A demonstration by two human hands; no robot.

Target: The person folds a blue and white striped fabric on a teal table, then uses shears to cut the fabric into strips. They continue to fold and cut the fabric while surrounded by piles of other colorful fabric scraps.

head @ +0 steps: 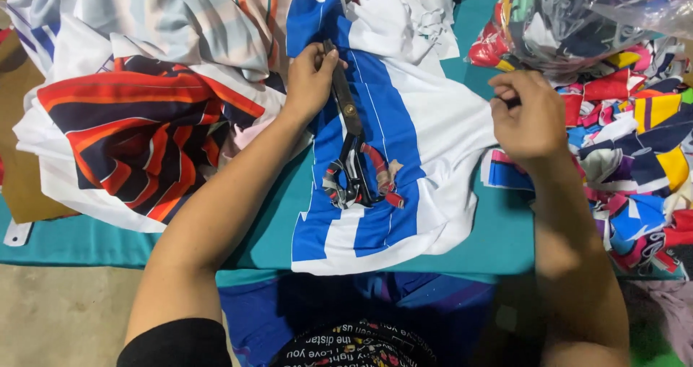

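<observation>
A blue and white striped cloth point(426, 136) lies spread on a teal table point(260, 237). Large dark scissors point(351, 143) rest on it, handles wrapped in scrap fabric and pointing toward me. My left hand point(310, 78) rests on the cloth at the scissors' blade tip, fingers curled near the blade. My right hand point(527, 114) is closed at the cloth's right edge, pinching something small that I cannot make out.
An orange, navy and white striped cloth point(137, 136) lies left, with pale striped fabric point(180, 13) heaped behind. Colourful cut fabric pieces point(635, 143) pile at the right under a clear plastic bag point(577, 20) of scraps. White scraps point(419, 13) lie at the back.
</observation>
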